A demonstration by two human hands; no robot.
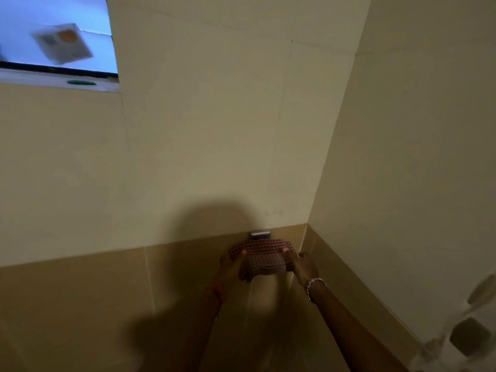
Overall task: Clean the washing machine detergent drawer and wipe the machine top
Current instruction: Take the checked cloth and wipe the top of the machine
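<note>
Both hands on the cloth (264, 260), lower centre of frame: left hand (232, 267) curled round its left end, right hand (303, 265) curled round its right end. Cloth is bunched between them, just under a metal wall fitting (259, 234) near the tiled corner. Can't tell if the fitting is a tap or a hook, and I see no water

Risks as I read it:
- frame is dim and blurred, so I'm judging contact half blind
- cloth could snag on the fitting if I pull upward
- if it's wet, it'll drip on the way to the machine
- neither drawer nor machine top is in view; the blurry white shape (461, 331) at the lower right edge might be the machine, can't confirm

Cloth: red-and-white check, soft, gathered into a thick wad, sagging slightly in the middle. Wet or dry, can't tell
</note>
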